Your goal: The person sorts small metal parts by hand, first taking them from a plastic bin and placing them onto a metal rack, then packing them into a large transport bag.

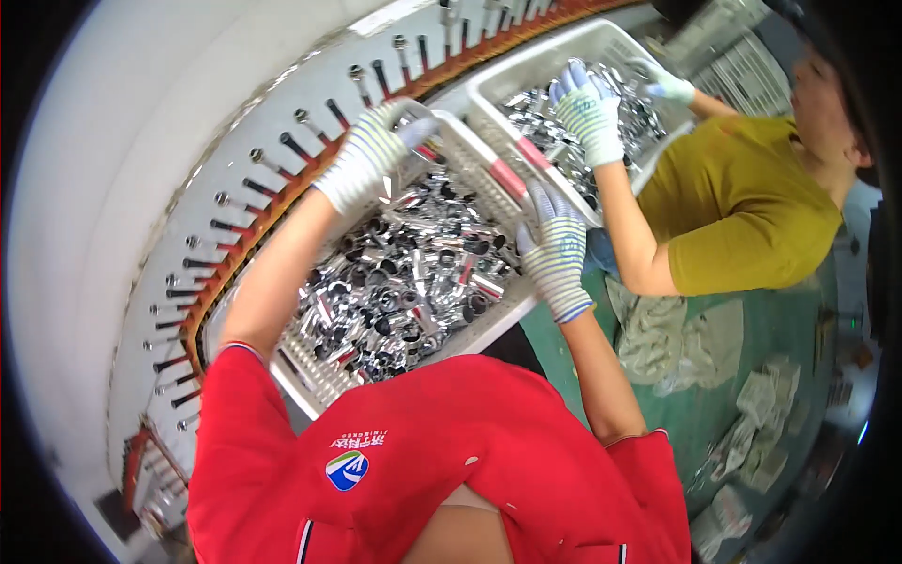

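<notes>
A pale plastic basket (503, 320) full of loose chrome tube pieces (404, 273), several with dark ends, stands in front of me. My left hand (368, 158), in a white-and-green striped glove, is closed over the basket's far rim near its far corner. At the right side, my right hand (557, 249), in a similar glove, grips the rim with fingers pointing away and the thumb apart from them. Parts of both hands' fingertips are hidden at the rim. No chrome piece shows in either hand.
A second pale basket (540, 54) of chrome pieces adjoins on the far right. A co-worker in an olive shirt (742, 207) has both gloved hands over it. A curved orange-brown rail (282, 199) with upright fittings bends round the left. Crumpled pale cloths (676, 338) lie on the green floor.
</notes>
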`<state>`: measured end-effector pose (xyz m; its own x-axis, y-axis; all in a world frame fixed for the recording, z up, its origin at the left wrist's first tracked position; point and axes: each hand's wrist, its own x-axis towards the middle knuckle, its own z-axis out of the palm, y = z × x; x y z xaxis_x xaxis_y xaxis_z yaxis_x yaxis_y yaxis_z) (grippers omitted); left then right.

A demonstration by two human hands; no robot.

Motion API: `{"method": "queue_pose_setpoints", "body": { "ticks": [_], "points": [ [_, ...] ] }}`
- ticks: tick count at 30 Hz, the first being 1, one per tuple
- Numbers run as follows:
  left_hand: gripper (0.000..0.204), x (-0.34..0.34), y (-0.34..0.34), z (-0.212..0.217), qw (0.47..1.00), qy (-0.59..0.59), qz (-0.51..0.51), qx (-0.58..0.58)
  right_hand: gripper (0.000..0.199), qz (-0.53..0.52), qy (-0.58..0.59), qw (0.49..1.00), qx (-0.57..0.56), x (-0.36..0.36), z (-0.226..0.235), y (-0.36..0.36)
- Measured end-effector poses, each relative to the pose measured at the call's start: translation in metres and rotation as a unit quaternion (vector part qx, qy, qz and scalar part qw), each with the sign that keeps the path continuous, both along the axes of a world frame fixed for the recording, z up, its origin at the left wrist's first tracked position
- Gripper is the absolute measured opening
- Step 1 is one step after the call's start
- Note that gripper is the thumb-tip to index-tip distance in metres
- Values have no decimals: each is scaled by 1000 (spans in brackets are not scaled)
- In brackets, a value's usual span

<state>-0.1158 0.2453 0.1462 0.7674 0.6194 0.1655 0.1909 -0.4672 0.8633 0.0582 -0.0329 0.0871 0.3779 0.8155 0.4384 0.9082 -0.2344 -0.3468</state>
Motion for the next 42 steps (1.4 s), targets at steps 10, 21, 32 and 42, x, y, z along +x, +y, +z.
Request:
{"method": "queue_pose_setpoints", "body": {
  "ticks": [10,21,32,42],
  "points": [
    [78,-34,-62,-40,860,-138,57,-488,51,217,321,918,85,-82,39,74],
    [84,-77,-58,-63,936,-93,-48,-336,56,133,811,563,84,-63,50,54],
    [79,-30,117,-28,909,-52,296,289,35,28,575,816,45,-55,51,25],
    [80,17,154,16,969,84,35,230,18,-47,114,992,34,-33,-6,-35]
  ]
}}
